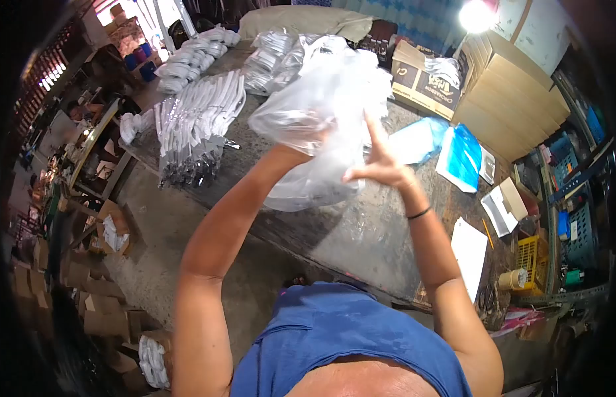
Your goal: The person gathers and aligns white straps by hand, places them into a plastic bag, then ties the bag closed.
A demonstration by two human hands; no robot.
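Head view: plastic bag (328, 99) above workbench (361, 231); right hand (382, 165) spread against it; left hand (306, 147) inside, grip unclear. Probably best: keep film taut.

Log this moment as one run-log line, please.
left hand: at clear crumpled plastic bag, grip hidden | right hand: fingers spread against bag | bag: raised over grey workbench

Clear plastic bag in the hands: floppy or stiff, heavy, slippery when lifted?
Likely floppy: the clear plastic bag crumples and sags around the left hand. Probably very light: it balloons while held up. Possibly slippery: glossy film at the right hand.
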